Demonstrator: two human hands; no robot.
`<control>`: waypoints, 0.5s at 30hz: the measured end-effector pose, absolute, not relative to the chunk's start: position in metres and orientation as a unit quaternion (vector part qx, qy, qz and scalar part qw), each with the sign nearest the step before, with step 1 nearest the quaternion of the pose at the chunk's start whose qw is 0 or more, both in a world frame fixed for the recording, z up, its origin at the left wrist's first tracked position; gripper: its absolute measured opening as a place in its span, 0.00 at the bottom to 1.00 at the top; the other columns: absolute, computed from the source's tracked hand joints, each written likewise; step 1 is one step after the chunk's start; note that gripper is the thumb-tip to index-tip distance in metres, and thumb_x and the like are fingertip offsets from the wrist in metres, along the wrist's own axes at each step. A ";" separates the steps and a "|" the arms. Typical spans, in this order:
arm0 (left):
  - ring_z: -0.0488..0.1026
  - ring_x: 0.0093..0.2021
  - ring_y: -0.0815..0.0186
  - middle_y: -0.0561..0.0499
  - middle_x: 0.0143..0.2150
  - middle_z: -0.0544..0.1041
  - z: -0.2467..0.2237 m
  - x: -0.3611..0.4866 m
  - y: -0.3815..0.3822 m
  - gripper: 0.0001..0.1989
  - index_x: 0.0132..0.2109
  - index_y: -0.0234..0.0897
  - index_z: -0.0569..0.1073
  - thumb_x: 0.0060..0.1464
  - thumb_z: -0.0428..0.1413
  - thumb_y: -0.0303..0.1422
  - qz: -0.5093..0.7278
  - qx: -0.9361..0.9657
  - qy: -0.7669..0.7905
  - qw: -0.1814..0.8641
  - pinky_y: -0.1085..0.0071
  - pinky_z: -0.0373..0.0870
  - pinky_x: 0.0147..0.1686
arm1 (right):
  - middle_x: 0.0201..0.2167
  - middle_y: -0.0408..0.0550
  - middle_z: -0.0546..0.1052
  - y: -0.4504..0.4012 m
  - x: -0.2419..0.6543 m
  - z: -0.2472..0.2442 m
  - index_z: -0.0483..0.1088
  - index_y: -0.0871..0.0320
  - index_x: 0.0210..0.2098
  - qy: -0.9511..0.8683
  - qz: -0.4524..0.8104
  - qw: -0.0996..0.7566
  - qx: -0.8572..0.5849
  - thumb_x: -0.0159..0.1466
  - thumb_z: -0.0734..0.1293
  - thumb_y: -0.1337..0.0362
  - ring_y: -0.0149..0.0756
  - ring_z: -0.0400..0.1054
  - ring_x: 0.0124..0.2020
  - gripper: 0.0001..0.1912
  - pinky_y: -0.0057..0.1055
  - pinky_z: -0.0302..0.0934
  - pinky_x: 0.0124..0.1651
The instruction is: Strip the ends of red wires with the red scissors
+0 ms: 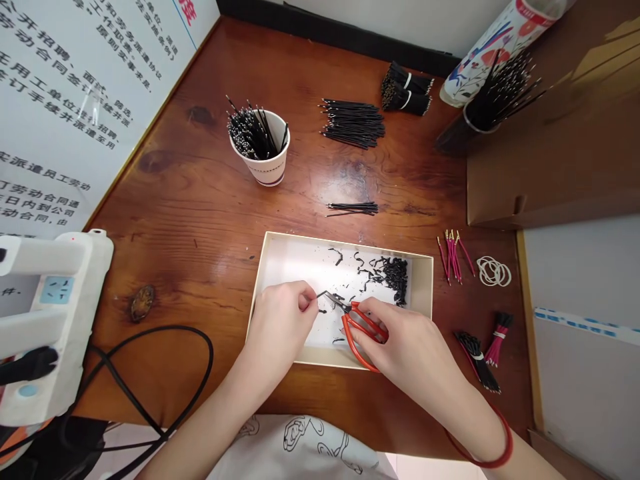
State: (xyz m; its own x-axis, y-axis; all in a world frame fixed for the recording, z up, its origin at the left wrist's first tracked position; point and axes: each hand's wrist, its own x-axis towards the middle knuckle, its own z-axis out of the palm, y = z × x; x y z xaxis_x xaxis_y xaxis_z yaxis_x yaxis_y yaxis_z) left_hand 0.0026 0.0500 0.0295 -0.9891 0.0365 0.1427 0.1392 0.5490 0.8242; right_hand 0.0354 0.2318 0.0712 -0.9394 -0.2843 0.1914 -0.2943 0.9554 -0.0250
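Observation:
Pinched in my left hand (285,313) is a short black wire (321,294), its tip pointing right. My right hand (405,333) grips red-handled scissors (357,327), whose blades meet or nearly touch the wire's tip. Both hands are over a shallow white box (423,280). Inside the box lie many black wire scraps (395,277), heaped at its right end and scattered through the middle. Behind the box, a small row of black wires (353,209) rests on the table.
Farther back stand a paper cup (267,167) of black wires and a larger wire pile (353,123). Banded bundles (407,90) lie behind it. At right are pink wires (453,257), rubber bands (494,271) and a cardboard box (550,153). A power strip (55,320) with cables sits left.

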 end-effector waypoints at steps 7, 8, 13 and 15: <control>0.71 0.23 0.67 0.56 0.21 0.76 0.030 0.002 0.050 0.09 0.26 0.39 0.76 0.49 0.55 0.23 -0.469 -0.049 -0.880 0.060 0.71 0.64 0.27 | 0.17 0.41 0.70 0.226 0.036 0.077 0.67 0.55 0.27 -0.981 -0.007 0.110 0.159 0.59 0.65 0.62 0.28 0.55 0.15 0.06 0.24 0.43 0.19; 0.71 0.23 0.67 0.56 0.21 0.76 0.030 0.002 0.050 0.09 0.26 0.39 0.76 0.49 0.55 0.23 -0.468 -0.049 -0.880 0.060 0.71 0.64 0.27 | 0.17 0.40 0.69 0.225 0.036 0.077 0.66 0.55 0.26 -0.979 -0.016 0.119 0.164 0.59 0.65 0.62 0.28 0.54 0.15 0.06 0.24 0.42 0.19; 0.70 0.22 0.67 0.56 0.21 0.76 0.030 0.001 0.050 0.09 0.26 0.39 0.76 0.50 0.55 0.23 -0.468 -0.054 -0.880 0.061 0.71 0.63 0.26 | 0.14 0.38 0.63 0.224 0.036 0.075 0.63 0.55 0.25 -0.962 -0.076 0.172 0.199 0.58 0.65 0.64 0.27 0.46 0.14 0.07 0.24 0.35 0.19; 0.70 0.22 0.68 0.56 0.21 0.76 0.030 0.001 0.050 0.09 0.26 0.39 0.75 0.50 0.55 0.23 -0.466 -0.051 -0.881 0.058 0.71 0.63 0.27 | 0.13 0.37 0.60 0.224 0.036 0.075 0.61 0.55 0.24 -0.958 -0.091 0.178 0.208 0.58 0.65 0.65 0.27 0.43 0.14 0.08 0.25 0.34 0.20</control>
